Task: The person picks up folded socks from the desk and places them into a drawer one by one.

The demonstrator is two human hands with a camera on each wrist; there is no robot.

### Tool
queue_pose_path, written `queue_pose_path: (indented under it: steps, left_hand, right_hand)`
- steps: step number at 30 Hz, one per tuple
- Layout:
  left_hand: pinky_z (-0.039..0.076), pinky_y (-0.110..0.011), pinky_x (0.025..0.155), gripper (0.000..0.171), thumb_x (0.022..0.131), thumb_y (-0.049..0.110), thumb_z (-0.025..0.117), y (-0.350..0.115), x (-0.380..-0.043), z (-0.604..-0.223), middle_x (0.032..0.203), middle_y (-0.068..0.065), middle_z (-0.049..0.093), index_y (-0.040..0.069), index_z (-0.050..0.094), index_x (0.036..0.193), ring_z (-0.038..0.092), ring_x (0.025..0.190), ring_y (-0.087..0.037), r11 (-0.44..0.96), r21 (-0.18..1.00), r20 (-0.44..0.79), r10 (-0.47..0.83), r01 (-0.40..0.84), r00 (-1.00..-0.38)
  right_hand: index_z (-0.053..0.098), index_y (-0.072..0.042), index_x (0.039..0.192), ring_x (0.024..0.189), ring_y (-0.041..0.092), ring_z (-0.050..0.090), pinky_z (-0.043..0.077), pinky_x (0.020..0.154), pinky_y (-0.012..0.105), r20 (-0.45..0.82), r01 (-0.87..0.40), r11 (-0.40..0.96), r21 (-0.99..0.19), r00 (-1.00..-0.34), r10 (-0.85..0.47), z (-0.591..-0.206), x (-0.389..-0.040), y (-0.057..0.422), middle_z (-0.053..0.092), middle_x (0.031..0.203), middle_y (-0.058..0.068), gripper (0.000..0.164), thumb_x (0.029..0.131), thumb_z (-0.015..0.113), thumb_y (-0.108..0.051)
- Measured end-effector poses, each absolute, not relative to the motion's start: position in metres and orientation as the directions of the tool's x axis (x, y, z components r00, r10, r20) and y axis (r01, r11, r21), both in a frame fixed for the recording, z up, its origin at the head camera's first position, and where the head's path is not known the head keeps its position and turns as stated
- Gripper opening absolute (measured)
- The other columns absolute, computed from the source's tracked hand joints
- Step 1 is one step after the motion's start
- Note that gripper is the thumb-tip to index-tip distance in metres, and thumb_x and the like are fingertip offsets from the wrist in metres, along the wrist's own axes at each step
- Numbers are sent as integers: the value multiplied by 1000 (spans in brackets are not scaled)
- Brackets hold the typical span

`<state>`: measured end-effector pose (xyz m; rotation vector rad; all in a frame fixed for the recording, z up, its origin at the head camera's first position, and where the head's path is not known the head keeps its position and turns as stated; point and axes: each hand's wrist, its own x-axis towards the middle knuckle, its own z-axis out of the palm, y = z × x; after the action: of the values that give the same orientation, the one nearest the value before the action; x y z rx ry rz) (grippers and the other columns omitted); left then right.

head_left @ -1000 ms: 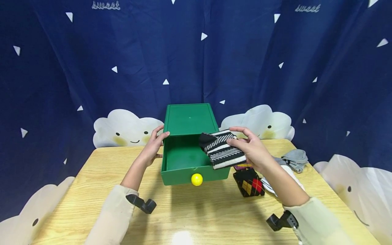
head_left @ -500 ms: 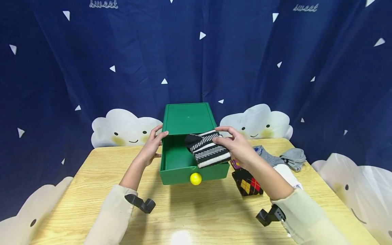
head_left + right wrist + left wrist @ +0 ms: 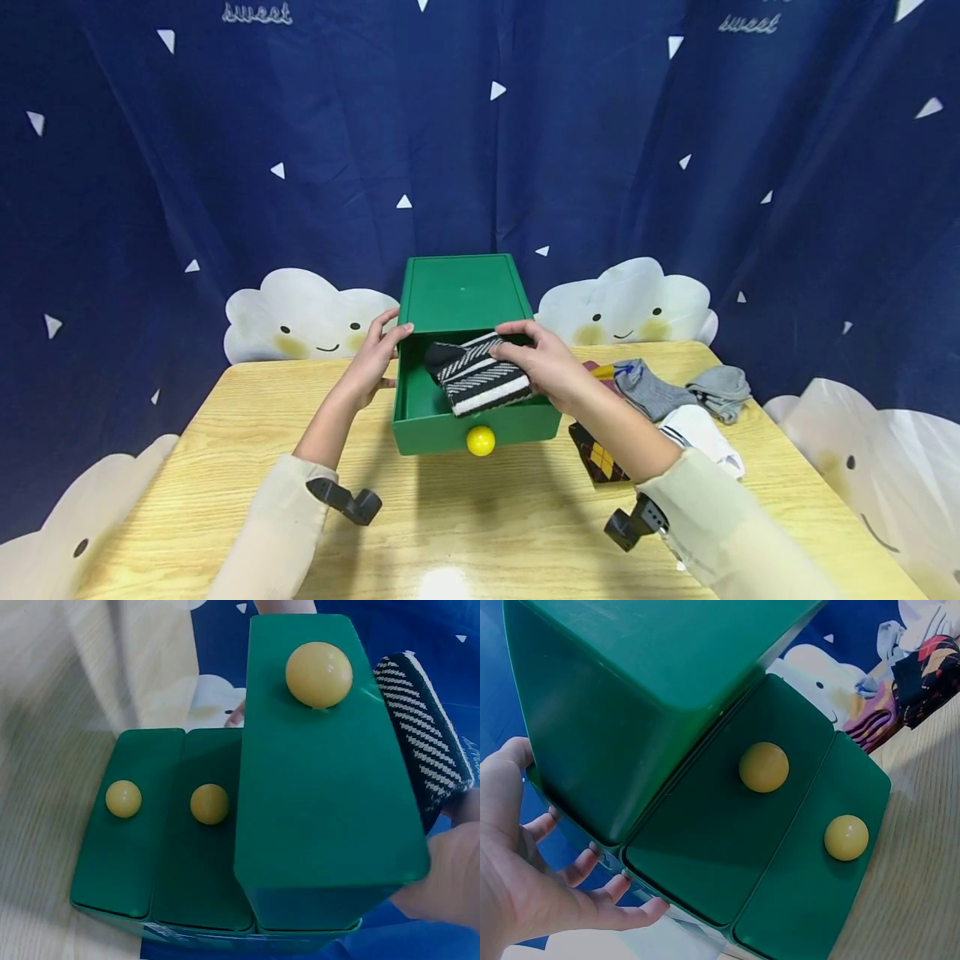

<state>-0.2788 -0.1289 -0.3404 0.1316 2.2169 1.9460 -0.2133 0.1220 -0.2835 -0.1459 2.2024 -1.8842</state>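
A green drawer cabinet (image 3: 465, 292) stands on the wooden table, its top drawer (image 3: 435, 435) pulled out and showing a yellow round knob (image 3: 481, 441). My left hand (image 3: 372, 362) rests along the cabinet's left side, fingers spread and thumb at the upper edge near the drawer opening. With thumb and fingers my right hand (image 3: 546, 367) pinches folded black-and-white patterned socks (image 3: 480, 377) over the open drawer. In the right wrist view the socks (image 3: 420, 731) show just past the drawer's rim. The right hand is only partly visible there.
Two closed drawers with yellow knobs (image 3: 846, 838) sit below the open one. Right of the cabinet lie argyle socks (image 3: 600, 460), grey socks (image 3: 652, 392), a grey bundle (image 3: 720, 392) and white socks (image 3: 701, 437). A dark blue curtain (image 3: 337, 167) hangs behind.
My right hand has carried the patterned socks left and slightly lower, from the drawer's right side to over its middle. The left hand has stayed on the cabinet.
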Motion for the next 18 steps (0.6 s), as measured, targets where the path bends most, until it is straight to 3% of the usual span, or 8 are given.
queue_pose_path:
  steps: [4, 11, 18]
  left_hand:
    - [38, -62, 93, 67, 93, 48, 44, -129, -279, -341, 154, -13, 16, 32, 10, 149, 25, 130, -39, 142, 989, -77, 189, -51, -979]
    - [36, -66, 94, 68, 93, 47, 45, -129, -280, -342, 153, -13, 18, 31, 11, 149, 26, 130, -39, 131, 990, -75, 181, -52, -981]
    - [39, -60, 92, 67, 92, 48, 45, -129, -280, -343, 153, -12, 18, 33, 11, 148, 27, 130, -39, 140, 989, -81, 178, -56, -981]
  right_hand:
    - [46, -14, 131, 48, 6, 47, 34, 42, 19, -139, 91, 218, -972, -966, -217, -285, -218, 118, 57, 78, -2, 45, 88, 59, -22]
    - [43, -13, 132, 63, 10, 60, 51, 54, 22, -220, 177, 188, -966, -944, -246, -287, -225, 111, 56, 95, 6, 45, 91, 57, -22]
    - [43, -14, 132, 64, 11, 60, 52, 53, 22, -287, 244, 185, -952, -921, -262, -291, -232, 105, 55, 99, 8, 43, 91, 56, -19]
